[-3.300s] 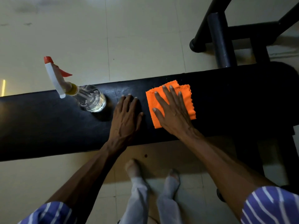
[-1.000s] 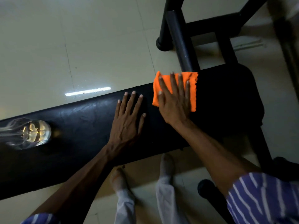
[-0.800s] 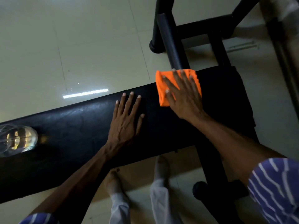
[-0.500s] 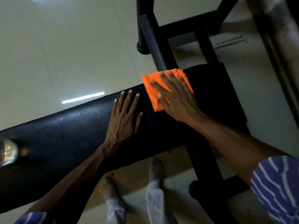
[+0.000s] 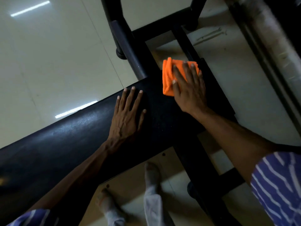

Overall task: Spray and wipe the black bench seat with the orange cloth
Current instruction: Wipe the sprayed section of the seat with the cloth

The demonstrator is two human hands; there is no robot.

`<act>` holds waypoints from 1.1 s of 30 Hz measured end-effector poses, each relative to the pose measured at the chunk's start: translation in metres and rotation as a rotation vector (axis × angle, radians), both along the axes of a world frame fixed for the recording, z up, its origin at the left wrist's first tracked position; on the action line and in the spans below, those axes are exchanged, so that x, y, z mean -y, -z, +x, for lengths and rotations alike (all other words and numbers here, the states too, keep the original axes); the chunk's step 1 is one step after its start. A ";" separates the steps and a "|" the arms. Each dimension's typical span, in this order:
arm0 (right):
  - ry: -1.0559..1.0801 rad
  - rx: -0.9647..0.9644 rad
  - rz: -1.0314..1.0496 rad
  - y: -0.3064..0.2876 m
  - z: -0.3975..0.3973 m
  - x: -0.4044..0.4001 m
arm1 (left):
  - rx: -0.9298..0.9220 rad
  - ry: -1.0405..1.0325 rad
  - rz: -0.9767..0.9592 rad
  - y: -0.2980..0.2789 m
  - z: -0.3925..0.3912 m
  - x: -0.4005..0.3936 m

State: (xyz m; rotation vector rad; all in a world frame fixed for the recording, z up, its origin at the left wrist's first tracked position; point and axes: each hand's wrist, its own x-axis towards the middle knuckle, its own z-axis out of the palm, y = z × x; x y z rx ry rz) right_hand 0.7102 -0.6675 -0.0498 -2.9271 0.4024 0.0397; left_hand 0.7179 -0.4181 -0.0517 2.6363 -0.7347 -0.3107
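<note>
Right hand (image 5: 189,88) fingers flat, pressing cloth (image 5: 168,77) at seat (image 5: 73,136) end; left hand (image 5: 127,115) splayed flat, empty. Risk: cloth slides off edge.

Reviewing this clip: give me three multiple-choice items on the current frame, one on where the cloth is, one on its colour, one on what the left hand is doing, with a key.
1. Where is the cloth?
A. On the floor
B. On the bench seat near its far right end
C. Draped over a frame tube

2. What colour is the cloth?
A. Blue
B. White
C. Orange

3. What is the left hand doing?
A. Lying flat and empty on the seat
B. Holding a bottle
C. Gripping the cloth

Key: 1 B, the right hand presses it onto the black pad there. 2 C, it is bright orange. 3 A, its fingers are spread on the pad, holding nothing.
</note>
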 end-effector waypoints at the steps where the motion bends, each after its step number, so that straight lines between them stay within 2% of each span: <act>1: 0.065 0.006 0.017 0.000 0.007 -0.001 | 0.006 0.014 -0.004 0.000 0.002 0.005; 4: 0.141 0.029 0.052 0.001 -0.006 -0.022 | 0.008 0.051 0.000 -0.001 0.004 0.016; 7: 0.201 0.059 0.053 -0.002 -0.064 -0.045 | 0.007 0.077 0.014 -0.003 0.006 0.023; 11: 0.167 0.023 0.047 -0.003 -0.115 -0.043 | 0.009 0.105 0.034 -0.003 0.008 0.025; 14: 0.205 0.028 0.058 -0.002 -0.094 -0.014 | 0.016 0.110 0.038 -0.003 0.009 0.023; 17: 0.334 0.046 0.107 0.002 -0.071 0.002 | 0.009 0.113 0.050 -0.002 0.008 0.022; 20: 0.446 0.136 0.074 0.008 -0.081 -0.021 | -0.003 0.130 0.057 -0.003 0.010 0.016; 23: 0.546 0.263 0.094 0.016 -0.113 -0.078 | -0.003 0.156 0.074 -0.003 0.013 0.003; 27: 0.509 0.211 0.184 0.021 -0.151 -0.133 | -0.003 0.144 0.098 -0.005 0.010 -0.031; 30: 0.439 0.120 0.121 0.017 -0.137 -0.100 | -0.015 0.132 0.102 0.000 0.003 -0.062; 33: 0.498 0.095 0.090 0.009 -0.097 -0.065 | 0.005 0.132 0.120 0.007 -0.005 -0.090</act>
